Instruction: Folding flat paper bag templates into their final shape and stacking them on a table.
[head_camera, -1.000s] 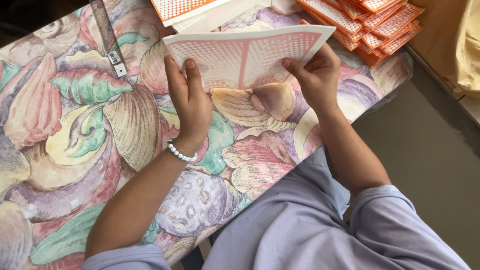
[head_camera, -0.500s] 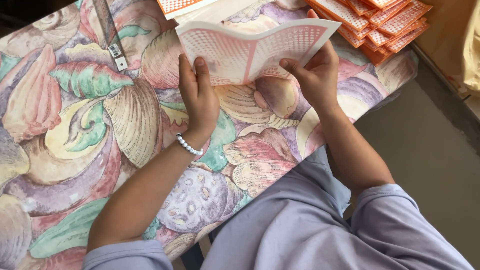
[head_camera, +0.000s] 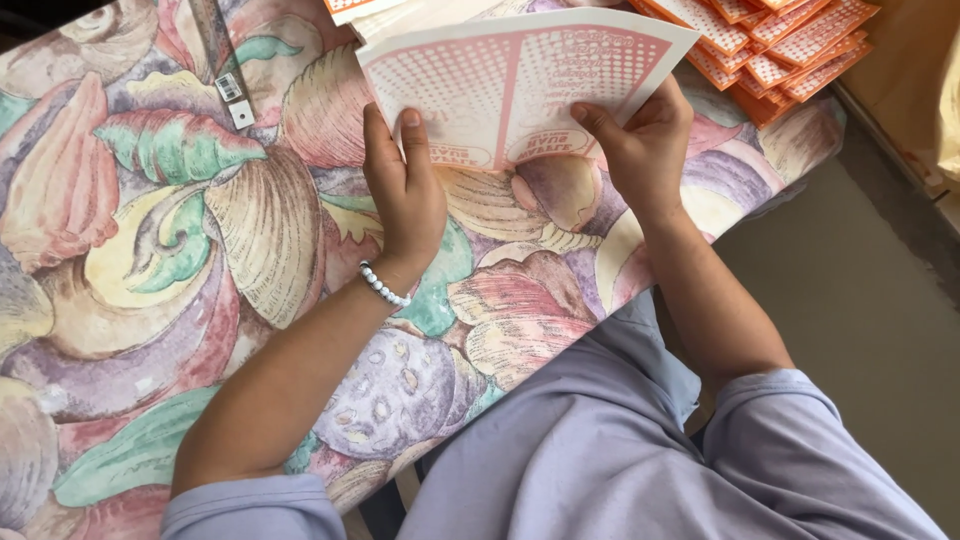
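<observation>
the left hand (head_camera: 405, 205) and the right hand (head_camera: 645, 150) both hold one big sheet of white paper with pink print and a pink line down its middle (head_camera: 520, 85). the sheet is lifted up off the table cloth with big painted shells and leaves in pink, green and yellow (head_camera: 150, 250), and it bends a little along the pink line, like a book that is partly open. the left fingers are curled shut on the near left edge. the right thumb and fingers pinch the near right part. each hand has a firm hold.

it looks like the step in hand is folding the sheet along the middle line. the next move likely needs the two halves brought together with the edges lined up, then a press along the fold.

a stack of orange and white printed cards (head_camera: 790, 45) lies just behind the sheet, at the far right of the table. a flat metal ruler (head_camera: 225, 60) lies far left, well apart from the hands. a white bead bracelet (head_camera: 383, 285) is on the left wrist.
</observation>
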